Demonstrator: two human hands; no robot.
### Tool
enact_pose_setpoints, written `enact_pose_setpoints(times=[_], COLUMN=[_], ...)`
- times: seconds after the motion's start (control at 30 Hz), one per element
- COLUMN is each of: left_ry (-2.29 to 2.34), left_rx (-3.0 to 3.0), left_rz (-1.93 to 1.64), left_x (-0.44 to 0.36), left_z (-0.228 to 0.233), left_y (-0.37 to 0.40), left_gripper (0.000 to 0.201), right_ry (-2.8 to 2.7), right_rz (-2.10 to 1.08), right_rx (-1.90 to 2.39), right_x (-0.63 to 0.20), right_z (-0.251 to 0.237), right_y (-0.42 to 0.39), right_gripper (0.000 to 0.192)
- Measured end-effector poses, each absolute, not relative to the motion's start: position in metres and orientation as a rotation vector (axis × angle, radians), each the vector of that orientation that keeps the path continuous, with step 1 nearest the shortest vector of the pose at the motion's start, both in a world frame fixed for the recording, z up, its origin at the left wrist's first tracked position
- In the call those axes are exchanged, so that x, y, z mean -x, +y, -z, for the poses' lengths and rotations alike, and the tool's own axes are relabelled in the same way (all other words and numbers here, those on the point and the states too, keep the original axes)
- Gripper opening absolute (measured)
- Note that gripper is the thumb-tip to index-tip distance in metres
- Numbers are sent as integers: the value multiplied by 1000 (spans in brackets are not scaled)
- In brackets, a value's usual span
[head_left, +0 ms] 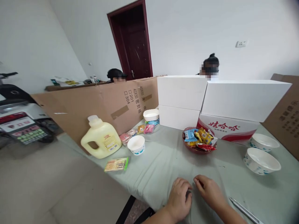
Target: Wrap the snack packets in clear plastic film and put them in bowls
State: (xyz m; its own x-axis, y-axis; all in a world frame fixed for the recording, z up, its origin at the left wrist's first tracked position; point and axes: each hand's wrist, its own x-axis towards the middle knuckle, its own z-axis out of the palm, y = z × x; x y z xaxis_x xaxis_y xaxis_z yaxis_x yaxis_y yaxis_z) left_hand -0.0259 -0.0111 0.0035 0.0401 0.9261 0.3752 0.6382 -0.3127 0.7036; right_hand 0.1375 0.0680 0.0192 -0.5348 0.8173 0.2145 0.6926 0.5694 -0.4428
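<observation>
My left hand [179,197] rests on the cloth-covered table near its front edge, its fingers curled inward with a dark gap by the thumb. Just to the right, apart from it, my right hand [210,190] lies with its fingers loosely curled; nothing shows in either hand. Beyond them stands a dark red bowl [198,151] heaped with small wrapped snacks [203,137] in blue, yellow and red. A slim silver metal tool [245,211], perhaps tongs, lies beside my right forearm.
White patterned bowls [263,166] stand at the right, another bowl [137,151] at the left. A yellow jug [102,138] and a flat packet [116,165] are near the left edge. White boxes [182,99] and a cardboard wall [100,109] close the back; two people sit behind.
</observation>
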Motion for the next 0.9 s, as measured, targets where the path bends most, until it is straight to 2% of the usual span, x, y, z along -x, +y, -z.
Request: enact_pose_setpoints(times=[0.13,0.2,0.4,0.63,0.8,0.9], left_ry=[1691,1996,2580,2864,2847,2713], left_rx=[-1993,-2073,-1702,-1240,-1335,-1544], left_rz=[-1042,-707,-495,-317,-278,-265], left_x=[65,95,188,235,223,195], left_z=[-30,-56,-114,-99,-87,-85], left_y=[19,56,186,226,217,202], left_gripper=[28,28,44,57,42,40], right_ry=[-2370,-2362,-2364,-2355,-2352,-2351], right_rz=[-309,-288,-330,-356,-400,-409], right_rx=[1194,1158,1158,1159,1200,1209], right_x=[-120,-122,-124,-122,-121,-120], right_z=[12,19,17,9,4,3], right_y=[59,60,63,62,63,63], right_gripper=[29,27,26,21,21,20])
